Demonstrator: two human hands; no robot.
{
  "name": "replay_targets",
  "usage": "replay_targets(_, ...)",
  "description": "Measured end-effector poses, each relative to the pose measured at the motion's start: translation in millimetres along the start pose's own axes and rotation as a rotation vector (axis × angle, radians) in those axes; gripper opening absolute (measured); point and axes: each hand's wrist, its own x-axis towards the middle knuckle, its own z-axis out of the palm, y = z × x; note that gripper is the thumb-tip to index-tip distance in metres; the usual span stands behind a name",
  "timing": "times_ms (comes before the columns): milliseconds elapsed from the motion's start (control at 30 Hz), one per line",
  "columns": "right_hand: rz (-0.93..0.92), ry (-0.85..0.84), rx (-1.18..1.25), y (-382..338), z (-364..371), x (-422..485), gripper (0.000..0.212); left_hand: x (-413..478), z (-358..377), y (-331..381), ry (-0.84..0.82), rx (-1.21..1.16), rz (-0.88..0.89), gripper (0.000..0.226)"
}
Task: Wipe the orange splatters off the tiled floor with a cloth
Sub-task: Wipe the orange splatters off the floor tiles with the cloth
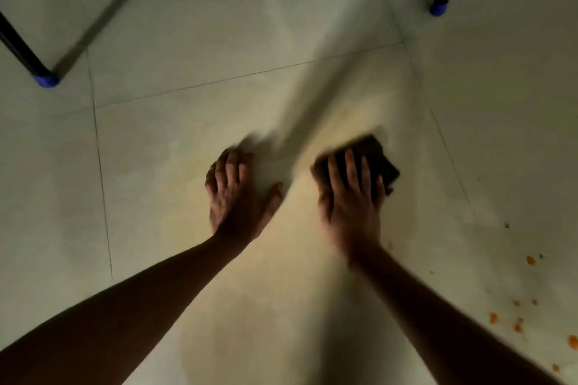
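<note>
My right hand (352, 197) presses a dark cloth (380, 162) flat against the pale tiled floor (187, 141); the cloth sticks out past my fingertips and is blurred by motion. Flat on the floor to its left lies my left hand (239, 194), fingers spread and holding nothing. Several small orange splatters (517, 322) dot the tiles at the lower right, well to the right of the cloth. A faint yellowish smear tints the floor around and below my hands.
Two black furniture legs with blue caps stand on the floor, one at the left (46, 80) and one at the upper right (438, 8). Thin grout lines cross the tiles. A few dark specks (506, 225) lie right of the cloth.
</note>
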Motion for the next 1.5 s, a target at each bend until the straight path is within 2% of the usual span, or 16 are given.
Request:
replay_targets(100, -0.059, -0.068, -0.014, 25, 0, -26, 0.065, -1, 0, -1, 0.04, -0.037, 0.021, 0.079)
replay_targets(200, 0.116, 0.011, 0.028, 31, -2, 14, 0.063, 6, -4, 9, 0.047, -0.178, 0.042, 0.076)
replay_targets(267, 0.132, 0.001, 0.055, 37, -2, -24, 0.062, 10, -6, 31, 0.057, -0.16, 0.201, 0.069)
replay_targets(367, 0.056, -0.038, 0.031, 68, -8, -109, 0.063, 14, -2, 77, -0.011, -0.156, 0.419, 0.063)
replay_targets(433, 0.147, -0.048, 0.049, 99, -13, -92, 0.063, 12, 6, 108, -0.06, -0.155, 0.515, 0.061)
replay_targets(533, 0.33, -0.03, 0.078, 115, -18, -77, 0.061, 1, 22, 148, -0.091, -0.127, 0.602, 0.058)
replay_targets(667, 0.291, -0.018, 0.066, 111, -12, -169, 0.063, -10, 36, 179, -0.149, -0.07, 0.792, 0.053)
replay_targets(700, 0.291, -0.044, 0.062, 120, -11, -171, 0.063, -12, 39, 183, -0.165, -0.065, 0.826, 0.052)
replay_targets(833, 0.495, 0.0, 0.055, 158, -23, -129, 0.064, -29, 50, 219, -0.22, -0.105, 0.866, 0.049)
replay_targets(1000, 0.444, -0.009, 0.042, 147, -16, -238, 0.064, -53, 61, 256, -0.254, -0.101, 1.073, 0.046)
replay_targets(1033, 0.454, -0.004, 0.042, 160, -17, -234, 0.064, -56, 62, 260, -0.265, -0.107, 1.09, 0.047)
replay_targets(1100, 0.616, 0.045, 0.042, 190, -24, -206, 0.064, -65, 68, 270, -0.274, -0.115, 1.1, 0.046)
replay_targets(1167, 0.713, 0.082, 0.081, 190, -29, -200, 0.063, -67, 74, 269, -0.251, -0.101, 1.092, 0.044)
replay_targets(1300, 0.625, 0.063, 0.082, 130, -20, -282, 0.064, -66, 74, 269, -0.236, -0.057, 1.105, 0.044)
replay_targets(1367, 0.6, 0.053, 0.071, 145, -17, -280, 0.064, -68, 72, 272, -0.241, -0.044, 1.098, 0.046)
replay_targets(1500, 0.839, 0.118, 0.128, 177, -27, -222, 0.065, -68, 71, 270, -0.236, -0.064, 1.109, 0.047)
